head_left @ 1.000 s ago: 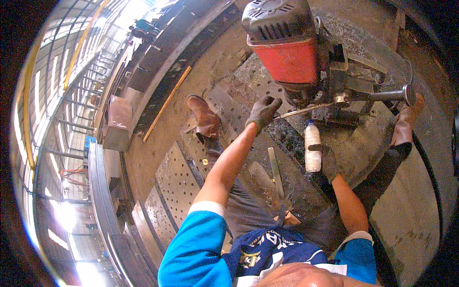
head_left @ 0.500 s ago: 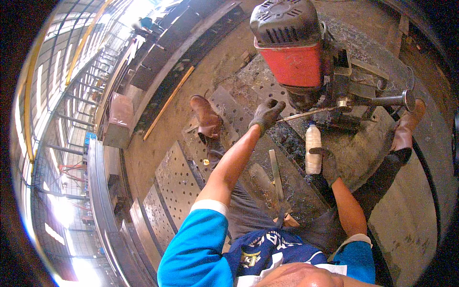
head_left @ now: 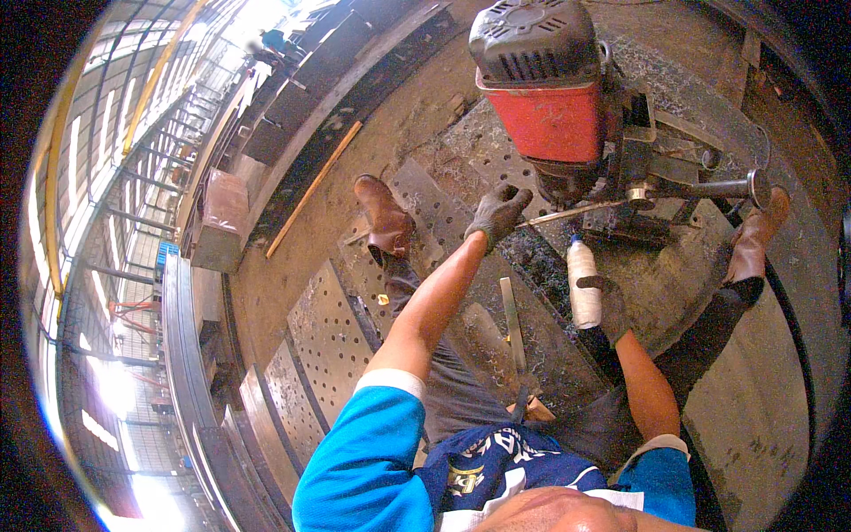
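Observation:
My left hand [head_left: 498,215], in a dark grey work glove, is closed at the near-left end of a thin metal lever [head_left: 567,215]. That lever runs right to the hub of a red and black magnetic drill [head_left: 545,115] standing in front of me. In my gloved right hand [head_left: 612,306] is a plastic bottle [head_left: 583,282] of cream-coloured liquid with a blue top. It tilts slightly, its top pointing up at the drill's base and sitting just below the lever. The drill's tip is hidden behind its body and the lever.
Metal plates with rows of holes [head_left: 321,310] lie beneath and left of me, scattered with shavings. A flat metal strip [head_left: 511,324] lies between my legs. A black cable [head_left: 793,310] curves along the right. Farther left are a wooden stick [head_left: 312,191] and a wrapped block [head_left: 223,208].
The bottle has tilted, its base swinging right and slightly down, and its top has dropped a little. My left hand stays at the lever; the view has shifted slightly.

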A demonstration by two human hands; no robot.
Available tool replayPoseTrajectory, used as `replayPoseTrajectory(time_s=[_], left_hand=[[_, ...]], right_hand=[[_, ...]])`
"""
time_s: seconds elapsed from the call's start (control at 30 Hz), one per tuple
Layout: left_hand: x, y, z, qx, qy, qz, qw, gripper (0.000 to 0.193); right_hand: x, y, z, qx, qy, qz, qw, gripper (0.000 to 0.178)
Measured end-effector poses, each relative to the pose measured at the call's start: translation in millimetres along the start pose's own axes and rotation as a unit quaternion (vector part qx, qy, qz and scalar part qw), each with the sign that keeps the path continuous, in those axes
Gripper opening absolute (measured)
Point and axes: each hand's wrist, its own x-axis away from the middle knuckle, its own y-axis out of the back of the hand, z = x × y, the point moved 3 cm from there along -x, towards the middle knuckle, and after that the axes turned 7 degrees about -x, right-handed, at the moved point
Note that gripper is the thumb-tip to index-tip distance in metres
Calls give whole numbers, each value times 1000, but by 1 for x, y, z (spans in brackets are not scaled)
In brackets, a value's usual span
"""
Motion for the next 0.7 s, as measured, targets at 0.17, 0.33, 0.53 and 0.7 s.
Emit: replayPoseTrajectory(time_s=[0.17, 0.33, 0.53, 0.7], left_hand=[[-8, -9, -45, 9, -2, 27, 1000, 57], [-4, -8, -34, 17, 12, 14, 1000, 57], [-1, -5, -21, 5, 5, 8, 1000, 58], [-28, -21, -73, 6, -56, 29, 998, 60]], right_hand=[[-6, 32, 5, -73, 34, -32, 996, 36], [-1, 19, 9, -36, 61, -39, 997, 35], [-26, 47, -33, 158, 37, -98, 982, 33], [-53, 126, -45, 255, 222, -220, 915, 31]])
